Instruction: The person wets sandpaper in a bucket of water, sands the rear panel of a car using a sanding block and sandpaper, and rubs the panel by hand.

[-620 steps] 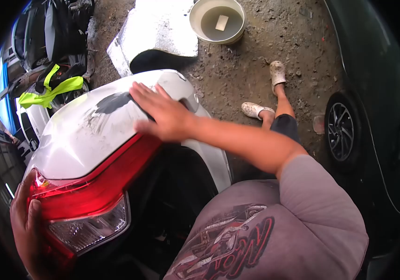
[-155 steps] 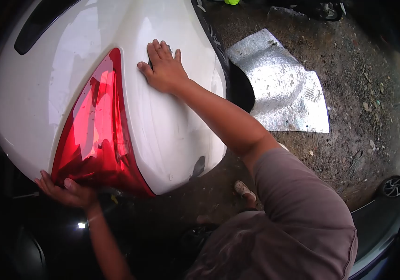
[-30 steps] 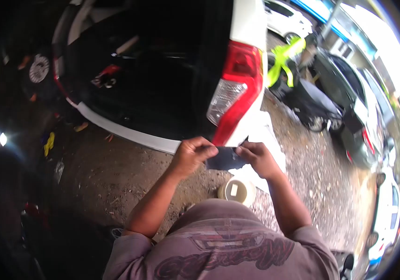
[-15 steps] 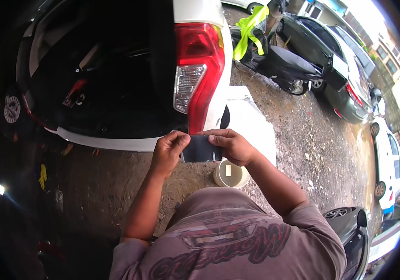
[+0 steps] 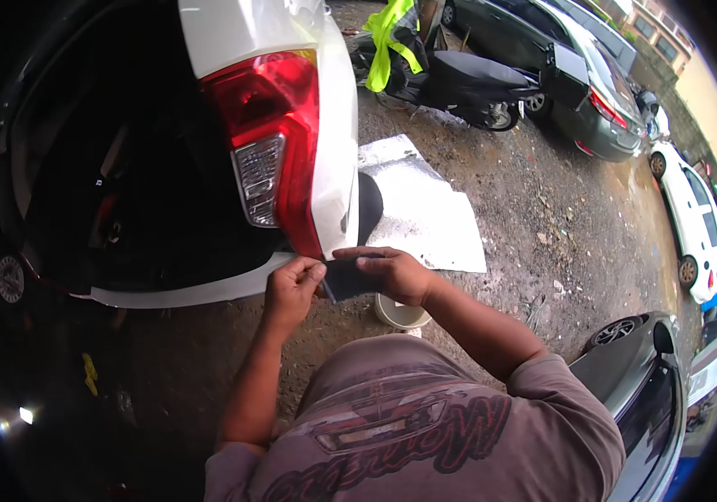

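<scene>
Both of my hands hold a small dark rectangular sheet, which looks like sandpaper, in front of my belly. My left hand pinches its left edge between thumb and fingers. On the right side, the thumb of my right hand lies over the sheet, with the fingers behind it. Just beyond my hands is the rear corner of a white car with a red and clear tail light. A pale bucket stands on the ground below my right hand, partly hidden by it.
A silvery-white sheet lies on the gravel beside the car. Farther off stand a black motorbike with a neon yellow jacket and several parked cars. A dark grey car is close on my right. Left, the car's opening is dark inside.
My view has shifted, so the white car's corner sits farther left and looks closer. The sheet has tilted in my hands, which still hold it, and my right hand covers more of it.
</scene>
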{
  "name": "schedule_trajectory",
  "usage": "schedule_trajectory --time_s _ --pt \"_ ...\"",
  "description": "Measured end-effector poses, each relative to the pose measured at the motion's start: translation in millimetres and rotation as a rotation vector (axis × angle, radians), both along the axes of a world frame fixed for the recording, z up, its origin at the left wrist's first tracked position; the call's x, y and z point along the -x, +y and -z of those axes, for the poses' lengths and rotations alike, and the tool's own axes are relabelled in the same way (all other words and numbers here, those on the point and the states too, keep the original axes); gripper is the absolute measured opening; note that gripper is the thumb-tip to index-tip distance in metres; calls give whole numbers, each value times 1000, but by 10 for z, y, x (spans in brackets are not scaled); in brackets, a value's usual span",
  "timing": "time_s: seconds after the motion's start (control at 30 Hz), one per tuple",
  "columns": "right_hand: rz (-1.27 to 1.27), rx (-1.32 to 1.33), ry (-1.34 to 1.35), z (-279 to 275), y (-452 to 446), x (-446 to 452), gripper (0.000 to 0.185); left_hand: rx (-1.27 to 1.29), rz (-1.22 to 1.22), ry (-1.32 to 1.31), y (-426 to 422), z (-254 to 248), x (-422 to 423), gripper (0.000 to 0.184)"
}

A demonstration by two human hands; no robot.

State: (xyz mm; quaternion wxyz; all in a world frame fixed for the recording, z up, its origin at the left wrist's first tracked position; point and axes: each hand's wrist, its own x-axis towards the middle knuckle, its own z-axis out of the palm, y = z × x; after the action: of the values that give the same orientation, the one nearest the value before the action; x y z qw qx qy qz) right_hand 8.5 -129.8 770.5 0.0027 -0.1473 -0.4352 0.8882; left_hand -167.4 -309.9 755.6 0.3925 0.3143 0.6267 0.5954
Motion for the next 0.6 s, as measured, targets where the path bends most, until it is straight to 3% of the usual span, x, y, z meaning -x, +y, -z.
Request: schedule_trajectory --time_s 0.1,0.17,0.23,0.3,0.33,0.37,0.4,0.43,0.5,0.6 --pt "301 -151 -141 384 578 -112 40 -10 -177 506 240 -90 335 19" --pt "534 -356 -246 837 1057 -147 36 -59 -293 701 438 -517 557 17" --pt "685 -506 -383 764 1292 -122 36 -231 -363 976 711 -949 891 14" --pt "703 -653 -391 869 1562 39 37 -323 -462 1398 1036 -1507 1178 15" --pt "687 -699 -396 761 1641 170 38 -220 -487 1444 1176 -1763 1275 22" --pt "669 -744 -402 651 1716 337 39 -325 -516 1764 1363 -1977 1443 25" --pt "699 -792 -368 605 1802 540 40 -305 -480 1904 1530 -2185 1612 34" --pt "729 -841 -334 553 1879 755 41 -295 -473 1915 1714 -2332 1750 34" --pt "762 -1095 -249 262 1934 1094 41 -214 -481 2200 1992 -2499 1927 43" --pt "589 -1160 -55 -67 1774 1364 46 1 -580 2249 2120 -2454 1955 50"
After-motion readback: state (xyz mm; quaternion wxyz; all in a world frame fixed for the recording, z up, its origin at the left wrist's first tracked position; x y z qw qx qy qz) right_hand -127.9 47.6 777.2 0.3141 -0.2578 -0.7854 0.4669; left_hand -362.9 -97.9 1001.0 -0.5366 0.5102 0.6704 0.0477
